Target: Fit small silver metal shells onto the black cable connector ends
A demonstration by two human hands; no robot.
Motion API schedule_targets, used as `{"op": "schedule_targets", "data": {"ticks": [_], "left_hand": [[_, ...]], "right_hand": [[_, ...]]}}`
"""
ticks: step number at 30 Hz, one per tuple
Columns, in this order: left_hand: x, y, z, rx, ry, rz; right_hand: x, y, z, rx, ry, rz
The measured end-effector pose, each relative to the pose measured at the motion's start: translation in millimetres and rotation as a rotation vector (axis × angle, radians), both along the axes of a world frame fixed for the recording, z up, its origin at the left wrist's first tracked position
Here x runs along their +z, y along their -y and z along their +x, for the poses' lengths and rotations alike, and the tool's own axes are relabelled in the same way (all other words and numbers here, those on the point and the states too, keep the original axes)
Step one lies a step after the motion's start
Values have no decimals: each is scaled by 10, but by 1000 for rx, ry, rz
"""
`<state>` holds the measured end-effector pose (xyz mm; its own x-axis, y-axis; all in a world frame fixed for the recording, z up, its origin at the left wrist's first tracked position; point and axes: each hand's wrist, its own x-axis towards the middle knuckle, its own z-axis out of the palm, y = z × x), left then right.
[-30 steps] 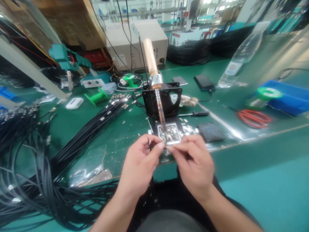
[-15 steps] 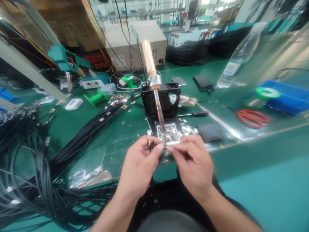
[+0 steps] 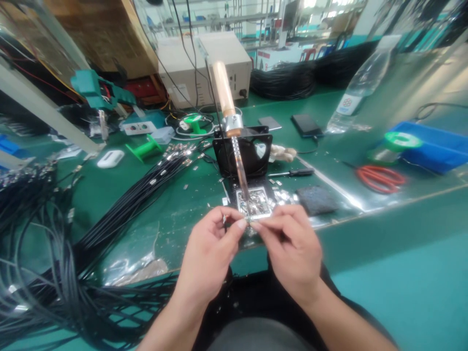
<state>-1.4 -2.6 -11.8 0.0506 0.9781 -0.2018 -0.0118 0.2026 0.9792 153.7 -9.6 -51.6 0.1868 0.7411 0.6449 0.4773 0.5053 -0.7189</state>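
Note:
A soldering iron (image 3: 228, 107) with a wooden handle is held in a clamp, its tip slanting down toward my fingertips. My left hand (image 3: 215, 243) is closed in a pinch just below the tip; something small with a bit of red shows between its fingers. Opposite it, my right hand (image 3: 290, 243) pinches too, its fingertips almost meeting the left ones. What either pinch holds is too small and blurred to name. Right behind the fingers lies a metal tray (image 3: 268, 192) of small shiny scraps. A black fan (image 3: 241, 151) stands behind the iron's shaft.
Bundled black cables (image 3: 127, 204) with metal ends cover the left side. To the right lie a dark pad (image 3: 317, 200), a screwdriver (image 3: 292, 173), red-handled pliers (image 3: 380, 179), a solder spool (image 3: 398, 144) and a blue bin (image 3: 438, 146). A plastic bottle (image 3: 360, 87) stands farther back.
Both hands keep their pinch beneath the iron tip, nearly still. The whole view has shifted very slightly.

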Motion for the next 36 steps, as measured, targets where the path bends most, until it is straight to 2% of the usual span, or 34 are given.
{"op": "schedule_targets", "data": {"ticks": [16, 26, 36], "left_hand": [[22, -33, 48, 31, 4, 10], [34, -47, 56, 49, 14, 19], [23, -26, 41, 20, 5, 22]], "right_hand": [[29, 4, 65, 31, 34, 12], [32, -10, 53, 1, 54, 0], [35, -8, 42, -9, 59, -5]]}}
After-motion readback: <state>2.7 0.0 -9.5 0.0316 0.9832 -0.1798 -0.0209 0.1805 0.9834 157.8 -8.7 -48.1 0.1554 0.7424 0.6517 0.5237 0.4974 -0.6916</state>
